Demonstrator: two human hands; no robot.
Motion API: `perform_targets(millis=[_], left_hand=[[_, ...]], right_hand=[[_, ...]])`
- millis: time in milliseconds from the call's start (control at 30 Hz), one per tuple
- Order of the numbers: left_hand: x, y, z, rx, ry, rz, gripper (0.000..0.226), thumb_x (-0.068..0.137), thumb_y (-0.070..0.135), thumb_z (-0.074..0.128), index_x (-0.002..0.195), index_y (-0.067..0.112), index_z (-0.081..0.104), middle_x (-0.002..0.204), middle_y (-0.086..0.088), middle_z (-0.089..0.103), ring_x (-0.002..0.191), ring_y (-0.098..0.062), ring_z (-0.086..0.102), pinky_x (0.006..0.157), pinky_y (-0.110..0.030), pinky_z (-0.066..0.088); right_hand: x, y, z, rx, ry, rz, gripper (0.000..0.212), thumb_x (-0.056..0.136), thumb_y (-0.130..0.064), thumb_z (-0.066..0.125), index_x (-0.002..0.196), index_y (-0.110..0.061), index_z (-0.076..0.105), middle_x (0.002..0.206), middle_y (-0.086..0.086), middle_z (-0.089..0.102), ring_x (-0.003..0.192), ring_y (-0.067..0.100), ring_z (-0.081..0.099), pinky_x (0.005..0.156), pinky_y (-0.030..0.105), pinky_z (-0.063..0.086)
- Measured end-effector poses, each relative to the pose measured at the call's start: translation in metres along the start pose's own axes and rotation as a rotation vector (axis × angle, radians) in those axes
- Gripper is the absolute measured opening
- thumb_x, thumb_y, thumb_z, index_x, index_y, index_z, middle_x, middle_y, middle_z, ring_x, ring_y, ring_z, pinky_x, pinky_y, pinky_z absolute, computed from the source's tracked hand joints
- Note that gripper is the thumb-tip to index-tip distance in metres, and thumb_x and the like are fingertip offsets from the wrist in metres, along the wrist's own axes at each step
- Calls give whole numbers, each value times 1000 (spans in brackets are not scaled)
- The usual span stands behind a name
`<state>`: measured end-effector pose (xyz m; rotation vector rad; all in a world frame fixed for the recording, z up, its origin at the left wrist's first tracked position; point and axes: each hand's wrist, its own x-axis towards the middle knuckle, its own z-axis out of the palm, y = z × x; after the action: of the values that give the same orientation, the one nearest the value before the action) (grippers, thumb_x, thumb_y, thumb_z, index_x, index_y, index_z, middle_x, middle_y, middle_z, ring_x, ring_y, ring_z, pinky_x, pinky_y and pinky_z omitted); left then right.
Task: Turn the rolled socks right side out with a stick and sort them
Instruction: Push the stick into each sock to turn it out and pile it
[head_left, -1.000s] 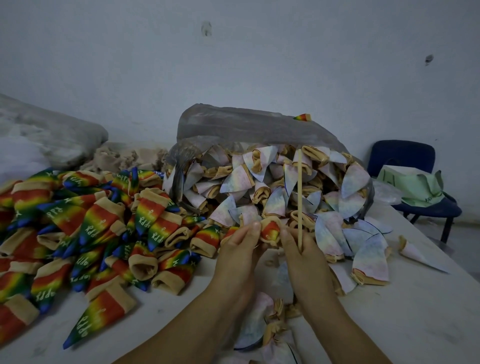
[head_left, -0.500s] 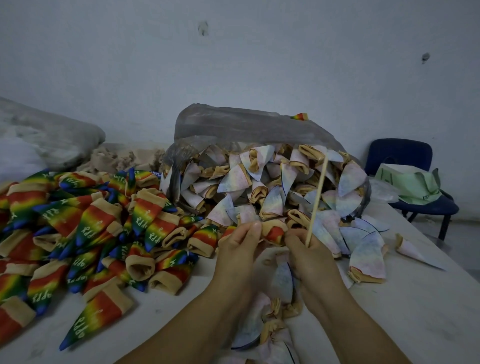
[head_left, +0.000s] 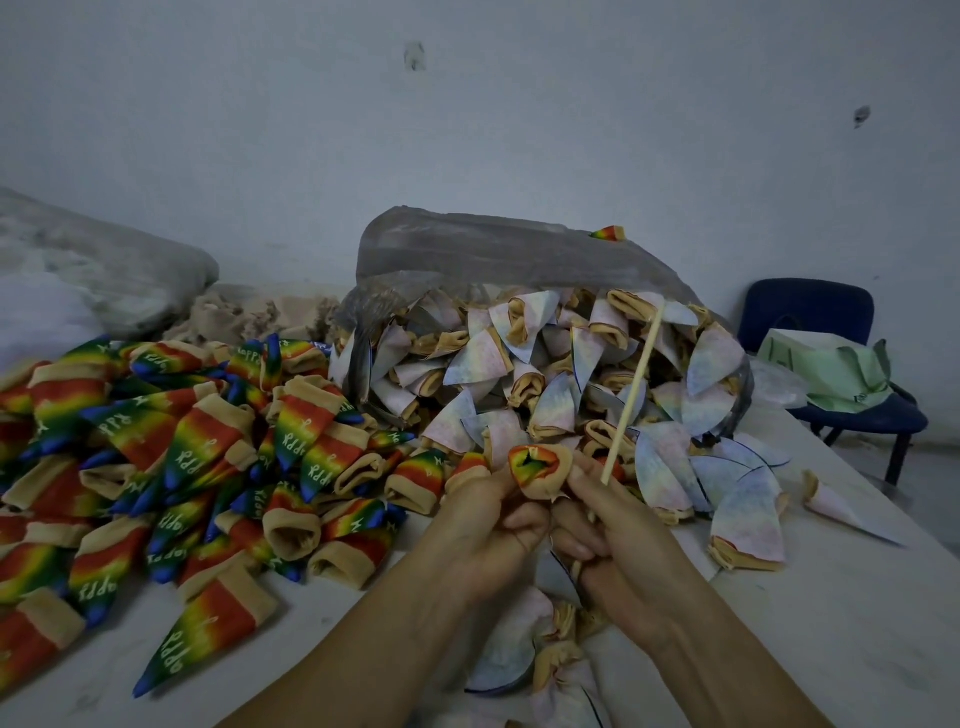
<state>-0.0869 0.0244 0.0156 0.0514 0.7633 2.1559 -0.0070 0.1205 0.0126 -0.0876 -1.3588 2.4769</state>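
Near the front of the tabletop (head_left: 841, 634) both hands meet around one sock (head_left: 537, 464), held just above the surface with its rainbow opening showing. The left hand (head_left: 488, 525) has its fingers curled round the sock's tan cuff. The right hand (head_left: 618, 540) pinches the other side and also grips the stick (head_left: 634, 395), which slants up and right over the pale heap. That heap of inside-out socks (head_left: 519, 364) spills from a plastic bag (head_left: 467, 249) at the far middle (a few lie loose on the right). The rainbow pile (head_left: 182, 452) covers the left. A blue chair (head_left: 810, 317) stands far right.
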Motion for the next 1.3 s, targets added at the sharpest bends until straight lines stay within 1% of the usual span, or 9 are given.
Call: perform_targets(millis=[200, 333, 500, 633, 767, 833, 933, 1133, 1300], left_hand=[[4, 1, -7, 193, 51, 64, 40, 94, -3, 41, 68, 2, 70, 73, -13, 61, 45, -7, 43, 36, -15, 27], [7, 1, -11, 331, 69, 226, 25, 100, 13, 47, 80, 6, 60, 72, -10, 58, 49, -9, 44, 42, -18, 35], [7, -5, -8, 360, 14, 150, 39, 96, 1, 44, 71, 5, 74, 67, -6, 62, 50, -6, 45, 41, -16, 33], [7, -8, -8, 434, 23, 152, 35, 99, 4, 45, 73, 6, 69, 61, -3, 63, 51, -9, 53, 44, -17, 41], [5, -6, -17, 858, 77, 557, 23, 91, 56, 55, 112, 47, 62, 125, 20, 59, 112, 4, 58, 86, -18, 52], [3, -7, -17, 1021, -112, 607, 31, 89, 55, 62, 117, 63, 53, 128, 45, 43, 116, 25, 42, 83, -2, 44], [7, -15, -23, 1149, -175, 633, 40, 90, 35, 68, 121, 57, 54, 120, 33, 58, 112, 14, 54, 85, -5, 46], [14, 4, -30, 539, 41, 424, 28, 85, 38, 69, 98, 13, 65, 83, 0, 70, 75, -11, 69, 64, -22, 54], [11, 33, -40, -200, -63, 209, 29, 79, 16, 66, 105, 4, 73, 108, -12, 74, 94, -23, 74, 75, -37, 59]], right_hand=[[-3, 4, -3, -347, 57, 0, 32, 95, -34, 47, 97, -6, 62, 53, -5, 56, 42, 5, 43, 44, 16, 39], [-2, 6, -2, -623, 176, -67, 44, 77, -51, 60, 101, -15, 66, 96, 5, 72, 92, 18, 67, 83, 36, 54], [0, 0, -5, -288, 147, 72, 33, 89, -34, 58, 96, -3, 61, 44, 1, 40, 39, 9, 30, 42, 20, 32], [3, 0, -10, -172, 163, 129, 28, 88, -33, 55, 78, -7, 55, 40, -3, 24, 35, 7, 20, 33, 18, 25], [3, 1, -11, -449, 275, 10, 26, 95, -36, 51, 80, -18, 62, 41, -8, 43, 34, 3, 37, 34, 16, 29], [3, 2, -11, -478, 303, -3, 28, 95, -38, 51, 77, -21, 62, 42, -9, 44, 35, 2, 38, 35, 17, 30], [1, 1, -11, -352, 266, 39, 30, 95, -37, 50, 95, -11, 64, 45, -4, 34, 37, 6, 29, 36, 20, 26], [0, 1, -18, -989, 307, -148, 57, 74, -76, 26, 79, -32, 63, 68, -11, 63, 65, -1, 58, 62, 25, 42], [-2, -7, -32, -1465, 96, -249, 48, 79, -68, 23, 63, -30, 48, 58, -6, 52, 60, 6, 51, 64, 34, 44]])
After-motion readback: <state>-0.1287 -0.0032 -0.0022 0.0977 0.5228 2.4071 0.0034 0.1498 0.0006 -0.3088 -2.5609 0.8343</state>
